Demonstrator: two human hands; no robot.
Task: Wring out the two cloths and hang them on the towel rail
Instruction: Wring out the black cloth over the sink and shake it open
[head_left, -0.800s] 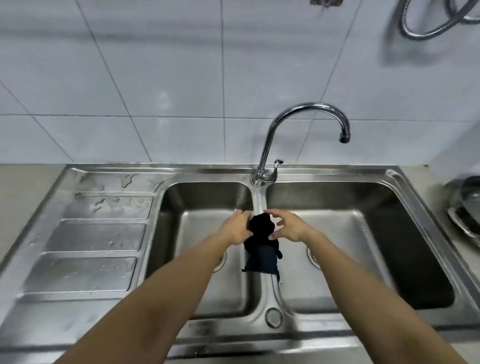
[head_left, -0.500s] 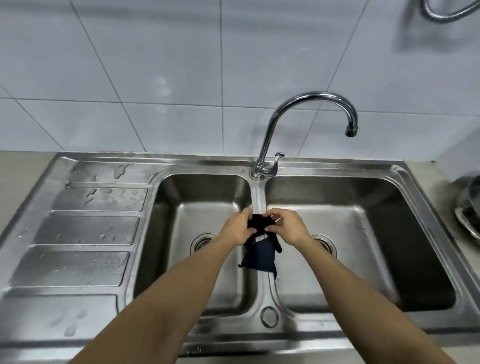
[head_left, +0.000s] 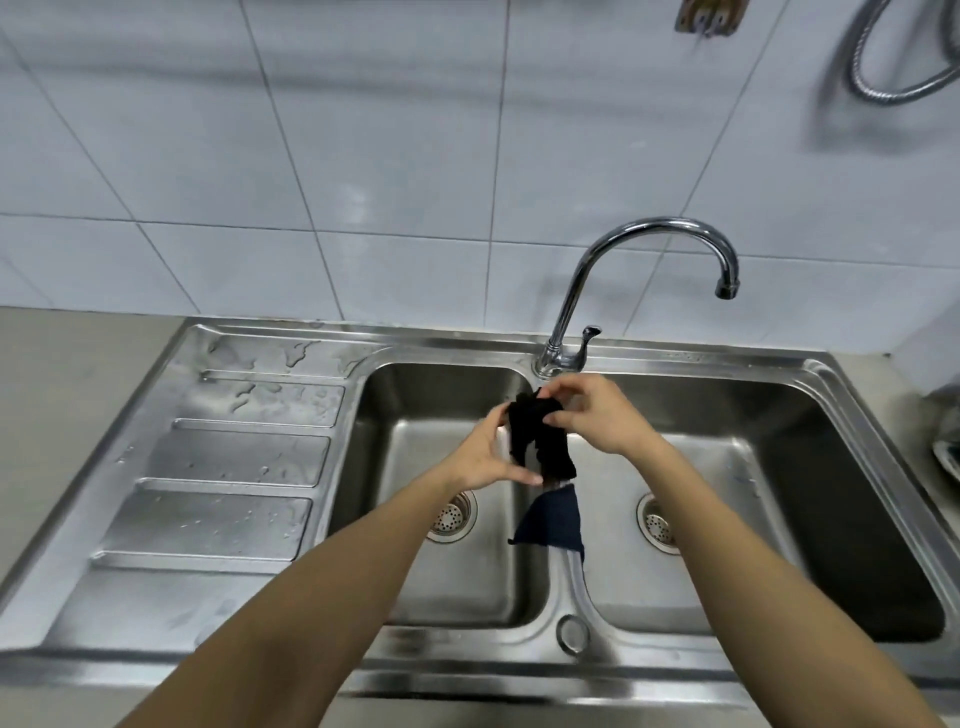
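both hands are over the sink divider, left hand and right hand each gripping the bunched dark cloth, probably so drips land in the basins.

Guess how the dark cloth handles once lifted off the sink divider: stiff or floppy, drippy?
Likely floppy: the dark cloth bunches between the left hand and right hand, and its lower corner droops over the sink divider. Probably wet and heavier than it looks, given the water pooled on the drainboard. No roll or tip risk.
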